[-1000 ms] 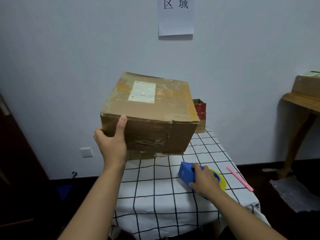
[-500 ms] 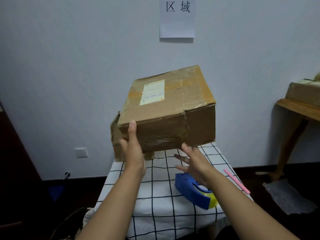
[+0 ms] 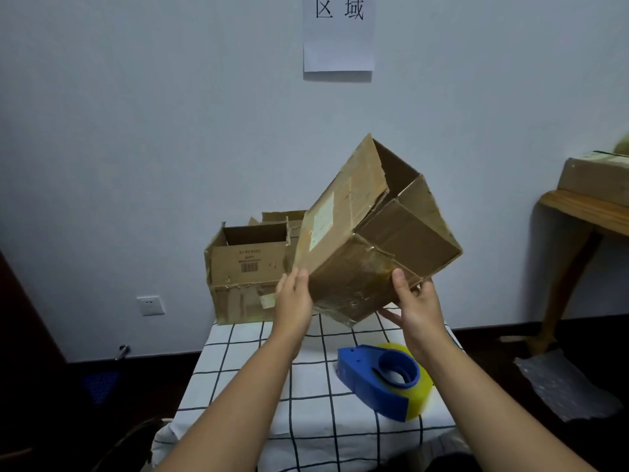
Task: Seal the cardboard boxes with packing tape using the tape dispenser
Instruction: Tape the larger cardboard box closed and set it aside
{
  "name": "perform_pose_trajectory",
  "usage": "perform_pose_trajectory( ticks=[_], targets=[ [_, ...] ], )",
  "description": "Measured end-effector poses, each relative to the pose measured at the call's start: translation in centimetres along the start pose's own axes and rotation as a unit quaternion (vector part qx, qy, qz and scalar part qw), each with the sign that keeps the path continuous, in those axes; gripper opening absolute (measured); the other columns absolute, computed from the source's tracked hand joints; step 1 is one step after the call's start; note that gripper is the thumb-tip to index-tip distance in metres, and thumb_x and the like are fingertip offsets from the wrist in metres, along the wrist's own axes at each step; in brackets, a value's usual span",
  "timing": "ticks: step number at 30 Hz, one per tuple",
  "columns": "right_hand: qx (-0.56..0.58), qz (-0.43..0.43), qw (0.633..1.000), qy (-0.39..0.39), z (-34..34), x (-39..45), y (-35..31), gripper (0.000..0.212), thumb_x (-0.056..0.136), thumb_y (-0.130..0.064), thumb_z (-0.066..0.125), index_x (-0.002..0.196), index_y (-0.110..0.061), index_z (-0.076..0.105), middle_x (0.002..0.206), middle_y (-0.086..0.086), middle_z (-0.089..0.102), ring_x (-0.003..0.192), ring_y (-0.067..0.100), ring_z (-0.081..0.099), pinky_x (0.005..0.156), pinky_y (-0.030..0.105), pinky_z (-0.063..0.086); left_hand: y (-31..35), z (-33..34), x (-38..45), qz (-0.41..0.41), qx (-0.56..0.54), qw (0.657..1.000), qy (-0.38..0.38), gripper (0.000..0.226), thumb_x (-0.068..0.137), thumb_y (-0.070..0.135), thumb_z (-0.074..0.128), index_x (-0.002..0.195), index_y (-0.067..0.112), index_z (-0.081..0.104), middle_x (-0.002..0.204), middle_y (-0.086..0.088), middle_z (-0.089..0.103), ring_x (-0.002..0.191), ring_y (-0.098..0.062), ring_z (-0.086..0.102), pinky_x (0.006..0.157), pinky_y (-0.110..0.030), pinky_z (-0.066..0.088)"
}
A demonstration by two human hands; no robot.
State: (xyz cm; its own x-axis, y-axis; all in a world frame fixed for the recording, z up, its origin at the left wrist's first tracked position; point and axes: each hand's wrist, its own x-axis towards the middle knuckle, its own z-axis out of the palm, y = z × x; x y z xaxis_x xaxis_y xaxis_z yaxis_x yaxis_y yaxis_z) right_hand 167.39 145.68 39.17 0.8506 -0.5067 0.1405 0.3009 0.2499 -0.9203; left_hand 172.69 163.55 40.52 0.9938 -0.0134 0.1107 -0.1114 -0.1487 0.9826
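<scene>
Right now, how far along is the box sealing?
Nothing looks freshly sealed. In hand: the left hand and right hand hold the tilted box in the air, its flaps open. The tape dispenser lies untouched on the table. Left: taping this box and the open box behind.

Tilted box [image 3: 371, 247] was held above table [image 3: 245, 379]; open box [image 3: 245, 267] behind-left of it, dispenser [image 3: 381, 379] on table below-right.

A plain room serving as a packing area: a paper sign [image 3: 338, 32] on the bare wall [image 3: 136, 131], a checked-cloth table [image 3: 306, 386], worn cardboard boxes [image 3: 248, 264].
</scene>
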Motion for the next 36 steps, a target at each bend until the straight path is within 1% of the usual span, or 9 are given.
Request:
perform_pose_trajectory(
  ticks=[4,11,17,20,23,26,32,34,36],
  targets=[
    [-0.065,-0.032,0.997,0.016,-0.8,1.8,-0.1,0.022,0.094,-0.043,0.063,0.111,-0.035,0.053,0.118,-0.009,0.063,0.114,0.012,0.060,0.092,0.050,0.056,-0.5,1.8,0.2,0.098,0.146,0.982,-0.067,0.092,0.079,0.089,0.023,0.155,0.040,0.011,0.163,0.002,0.018,0.148,-0.019,0.019,0.116,-0.053,0.026],
    [-0.160,-0.035,0.986,-0.009,-2.3,6.0,-0.3,0.030,0.094,-0.050,0.060,0.119,-0.033,0.056,0.120,-0.009,0.065,0.114,0.014,0.061,0.097,0.052,0.053,-2.9,4.2,1.9,0.115,0.180,0.968,-0.130,0.067,0.099,0.055,0.038,0.155,0.041,0.005,0.156,0.005,0.036,0.139,-0.017,0.040,0.111,-0.045,0.039],
    [-0.128,0.035,0.990,-0.057,-4.4,10.4,0.9,0.036,0.096,-0.038,0.063,0.126,-0.026,0.046,0.108,-0.012,0.072,0.104,0.008,0.068,0.080,0.030,0.054,-5.7,5.8,3.1,0.041,0.149,0.969,-0.192,0.075,0.097,0.024,0.056,0.154,0.035,0.008,0.156,0.003,0.033,0.132,-0.009,0.040,0.107,-0.027,0.036],
    [-0.080,0.058,0.995,-0.022,-4.4,12.2,2.1,0.028,0.099,-0.035,0.058,0.122,-0.024,0.047,0.113,-0.004,0.066,0.102,0.010,0.063,0.077,0.027,0.047,-6.6,6.9,3.4,0.038,0.148,0.963,-0.224,0.077,0.090,0.023,0.057,0.152,0.036,0.013,0.158,0.007,0.025,0.120,-0.001,0.037,0.097,-0.021,0.034],
    [-0.066,0.073,0.995,0.012,-3.9,12.9,3.8,0.026,0.099,-0.038,0.054,0.121,-0.025,0.048,0.114,0.001,0.062,0.103,0.015,0.059,0.075,0.030,0.046,-7.7,8.1,3.2,0.012,0.150,0.954,-0.258,0.083,0.083,0.033,0.055,0.153,0.036,0.011,0.157,0.011,0.022,0.126,-0.013,0.046,0.104,-0.034,0.042],
    [-0.092,0.056,0.994,0.007,-4.1,13.3,5.3,0.033,0.101,-0.026,0.042,0.133,-0.024,0.046,0.118,0.003,0.063,0.105,0.017,0.061,0.080,0.032,0.051,-9.0,8.6,3.0,-0.025,0.120,0.951,-0.283,0.081,0.078,0.037,0.053,0.151,0.040,0.018,0.145,0.014,0.035,0.127,0.000,0.040,0.109,-0.037,0.040],
    [-0.206,0.057,0.971,0.110,-5.0,13.0,6.7,0.054,0.103,-0.026,0.045,0.154,-0.029,0.028,0.154,0.001,0.038,0.133,0.019,0.045,0.099,0.031,0.037,-10.1,7.4,6.3,-0.045,0.071,0.982,-0.171,0.029,0.097,0.021,0.054,0.123,0.034,0.053,0.131,0.005,0.058,0.115,-0.007,0.055,0.097,-0.028,0.047],
    [-0.223,0.044,0.961,0.155,-5.1,12.0,6.9,0.055,0.100,-0.030,0.050,0.151,-0.031,0.029,0.150,0.001,0.040,0.122,0.017,0.049,0.089,0.028,0.040,-9.3,6.6,8.6,-0.051,0.044,0.994,-0.088,0.035,0.099,0.021,0.054,0.132,0.030,0.049,0.132,0.005,0.056,0.105,-0.004,0.056,0.078,-0.019,0.045],
    [-0.214,0.035,0.962,0.166,-4.8,10.5,7.1,0.044,0.097,-0.035,0.051,0.139,-0.035,0.037,0.134,0.000,0.048,0.105,0.011,0.054,0.074,0.028,0.044,-8.3,5.8,11.4,-0.058,-0.007,0.998,-0.034,0.053,0.097,0.018,0.057,0.145,0.026,0.036,0.140,0.004,0.049,0.112,-0.009,0.054,0.079,-0.019,0.042]
  ],
)
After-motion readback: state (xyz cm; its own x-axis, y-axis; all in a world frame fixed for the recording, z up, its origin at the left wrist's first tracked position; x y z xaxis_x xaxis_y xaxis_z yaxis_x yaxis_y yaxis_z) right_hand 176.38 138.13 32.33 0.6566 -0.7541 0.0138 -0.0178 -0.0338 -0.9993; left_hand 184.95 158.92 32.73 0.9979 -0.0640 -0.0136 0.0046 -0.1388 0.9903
